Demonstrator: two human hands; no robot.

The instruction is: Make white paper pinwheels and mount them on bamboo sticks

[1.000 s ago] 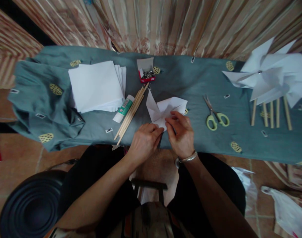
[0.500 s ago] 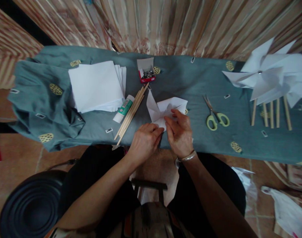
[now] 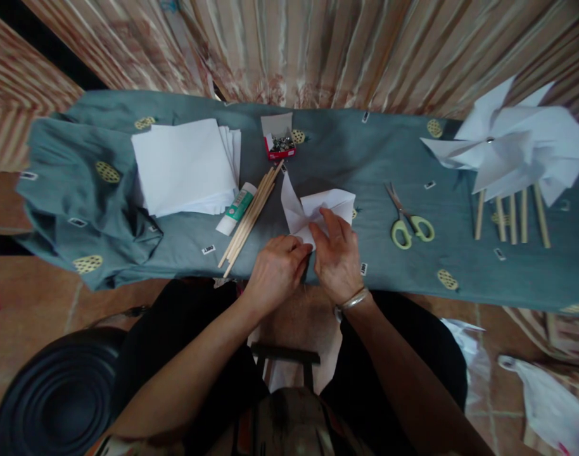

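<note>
A partly folded white paper pinwheel [image 3: 296, 212] lies near the table's front edge, with blades standing up at its left and back. My left hand [image 3: 279, 263] pinches its near edge, fingers closed. My right hand [image 3: 337, 253] rests over the right side, thumb and fingers bent onto the paper near its centre; part of the paper is hidden beneath. Just left of the paper lie several thin wooden sticks [image 3: 251, 218] and a green and white glue stick [image 3: 237, 208]. Behind is a small open red box [image 3: 280, 152] of metal pins.
A stack of white paper [image 3: 185, 168] lies at the left on the green cloth [image 3: 346, 152]. Scissors with light green handles [image 3: 408, 221] lie to the right. Several finished pinwheels on sticks [image 3: 512, 145] are at the far right. A black round stool [image 3: 61, 399] stands at lower left.
My right hand has shifted slightly left, its fingers pressing onto the paper near the centre. My left hand keeps its pinch. The view has turned slightly.
</note>
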